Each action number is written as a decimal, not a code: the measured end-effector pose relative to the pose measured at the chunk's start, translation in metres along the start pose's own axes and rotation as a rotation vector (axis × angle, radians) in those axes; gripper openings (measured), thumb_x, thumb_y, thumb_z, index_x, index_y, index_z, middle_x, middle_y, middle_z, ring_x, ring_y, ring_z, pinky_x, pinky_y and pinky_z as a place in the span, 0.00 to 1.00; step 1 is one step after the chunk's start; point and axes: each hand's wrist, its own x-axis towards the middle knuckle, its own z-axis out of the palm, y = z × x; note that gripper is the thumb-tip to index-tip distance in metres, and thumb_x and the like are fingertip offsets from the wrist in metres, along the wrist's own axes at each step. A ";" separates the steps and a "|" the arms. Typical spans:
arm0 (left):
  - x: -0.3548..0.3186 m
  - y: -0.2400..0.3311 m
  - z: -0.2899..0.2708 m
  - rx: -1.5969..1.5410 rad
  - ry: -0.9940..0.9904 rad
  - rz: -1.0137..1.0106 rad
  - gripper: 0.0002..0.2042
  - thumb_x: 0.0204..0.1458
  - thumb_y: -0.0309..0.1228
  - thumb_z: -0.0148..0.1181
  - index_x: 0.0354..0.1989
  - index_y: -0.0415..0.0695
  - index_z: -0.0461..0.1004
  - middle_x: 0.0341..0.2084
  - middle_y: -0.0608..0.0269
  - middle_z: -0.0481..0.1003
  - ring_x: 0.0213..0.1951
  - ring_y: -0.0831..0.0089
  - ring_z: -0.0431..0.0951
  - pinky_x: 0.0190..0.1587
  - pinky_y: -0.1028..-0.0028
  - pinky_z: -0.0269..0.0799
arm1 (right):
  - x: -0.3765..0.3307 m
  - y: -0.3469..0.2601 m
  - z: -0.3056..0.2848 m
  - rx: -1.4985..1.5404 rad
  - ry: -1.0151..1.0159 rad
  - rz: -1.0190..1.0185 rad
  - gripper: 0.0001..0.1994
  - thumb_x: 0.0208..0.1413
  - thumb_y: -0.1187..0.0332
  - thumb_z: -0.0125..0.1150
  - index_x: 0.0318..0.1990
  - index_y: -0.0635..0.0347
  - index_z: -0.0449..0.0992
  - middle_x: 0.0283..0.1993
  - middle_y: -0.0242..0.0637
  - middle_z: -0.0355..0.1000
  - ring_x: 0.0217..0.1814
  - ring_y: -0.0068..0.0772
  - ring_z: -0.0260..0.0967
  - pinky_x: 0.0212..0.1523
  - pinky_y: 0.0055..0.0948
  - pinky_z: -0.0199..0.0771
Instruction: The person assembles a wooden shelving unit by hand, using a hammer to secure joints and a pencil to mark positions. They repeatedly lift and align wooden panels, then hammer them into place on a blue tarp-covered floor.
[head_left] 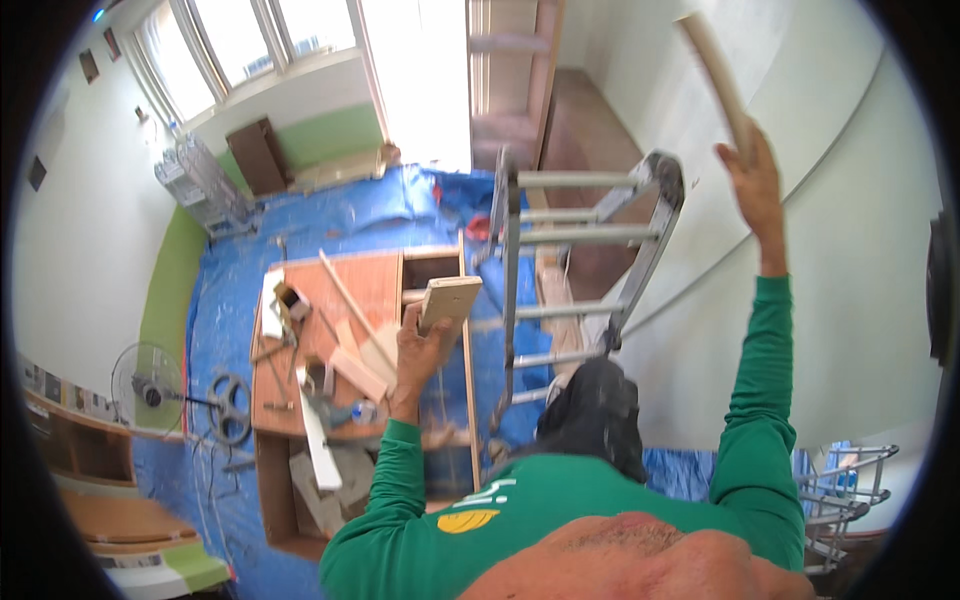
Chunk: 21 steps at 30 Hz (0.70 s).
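Note:
My left hand (pixel 420 352) is held out in front of me, gripping a small flat pale wood block (pixel 450 300) by its lower end. My right hand (pixel 755 178) is raised high against the white wall (pixel 860 260), closed around a long pale wooden strip (pixel 715 72) that runs up and out of sight. Both arms are in green sleeves. I stand high on an aluminium stepladder (pixel 580 238), whose rungs lie between my two hands.
Below, a blue tarp (pixel 230 280) covers the floor. An orange-brown cabinet (pixel 355 285) lies on it, strewn with wood offcuts and small tools. A standing fan (pixel 150 385) is at the left, windows at the top, and a second metal ladder (pixel 845 490) at the lower right.

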 end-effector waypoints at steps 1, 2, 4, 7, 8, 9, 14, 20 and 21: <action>0.028 0.038 0.003 0.166 0.038 0.277 0.19 0.61 0.35 0.66 0.56 0.40 0.72 0.41 0.52 0.82 0.44 0.65 0.82 0.48 0.65 0.78 | 0.015 0.004 0.026 -0.102 0.024 -0.089 0.32 0.60 0.56 0.72 0.67 0.62 0.70 0.62 0.53 0.73 0.63 0.56 0.72 0.63 0.44 0.72; 0.056 0.076 0.014 0.163 0.028 0.362 0.19 0.61 0.36 0.66 0.56 0.40 0.72 0.39 0.51 0.82 0.43 0.64 0.83 0.47 0.65 0.77 | 0.029 0.014 0.044 -0.195 0.048 -0.082 0.33 0.61 0.51 0.69 0.68 0.59 0.68 0.59 0.52 0.72 0.62 0.58 0.71 0.60 0.51 0.73; 0.108 0.144 0.033 0.159 0.013 0.495 0.16 0.62 0.33 0.65 0.54 0.39 0.74 0.38 0.50 0.82 0.42 0.66 0.82 0.46 0.64 0.77 | 0.053 0.039 0.086 -0.436 -0.100 0.072 0.36 0.62 0.42 0.62 0.71 0.53 0.62 0.57 0.47 0.71 0.63 0.54 0.70 0.51 0.71 0.69; 0.171 0.228 0.081 0.165 -0.002 0.764 0.15 0.58 0.28 0.66 0.53 0.42 0.77 0.39 0.50 0.82 0.41 0.60 0.83 0.44 0.62 0.77 | 0.062 0.122 0.146 -0.506 -0.306 0.177 0.39 0.60 0.42 0.61 0.73 0.56 0.61 0.67 0.53 0.67 0.71 0.60 0.64 0.62 0.81 0.61; 0.188 0.245 0.077 0.324 0.042 0.897 0.15 0.56 0.27 0.68 0.52 0.43 0.78 0.39 0.51 0.82 0.41 0.57 0.83 0.45 0.60 0.76 | 0.042 0.092 0.171 -0.505 -0.278 0.167 0.34 0.59 0.43 0.64 0.64 0.57 0.70 0.59 0.53 0.73 0.64 0.59 0.71 0.60 0.67 0.69; 0.206 0.258 0.086 0.489 0.056 0.990 0.15 0.55 0.28 0.69 0.51 0.45 0.79 0.37 0.54 0.82 0.42 0.52 0.80 0.47 0.57 0.73 | 0.048 0.091 0.174 -0.419 -0.487 0.308 0.32 0.58 0.43 0.64 0.62 0.55 0.71 0.62 0.51 0.73 0.65 0.57 0.72 0.60 0.66 0.70; 0.282 0.344 0.141 0.824 -0.146 1.208 0.13 0.56 0.27 0.67 0.49 0.46 0.78 0.37 0.59 0.80 0.42 0.57 0.80 0.48 0.58 0.70 | 0.071 0.122 0.174 -0.369 -0.856 0.305 0.30 0.48 0.52 0.74 0.56 0.55 0.74 0.58 0.52 0.75 0.61 0.60 0.74 0.58 0.57 0.75; 0.366 0.440 0.205 0.741 -0.104 1.309 0.15 0.57 0.24 0.66 0.53 0.45 0.74 0.37 0.55 0.77 0.41 0.54 0.78 0.45 0.58 0.71 | 0.068 0.145 0.173 -0.166 -0.950 0.260 0.25 0.47 0.66 0.67 0.55 0.60 0.73 0.53 0.59 0.77 0.57 0.64 0.76 0.60 0.53 0.75; 0.377 0.446 0.214 0.680 -0.099 1.276 0.15 0.57 0.24 0.65 0.53 0.44 0.73 0.37 0.54 0.77 0.40 0.52 0.77 0.45 0.57 0.72 | 0.070 0.146 0.175 -0.115 -0.999 0.277 0.24 0.48 0.68 0.66 0.55 0.60 0.72 0.53 0.60 0.77 0.57 0.65 0.76 0.60 0.54 0.74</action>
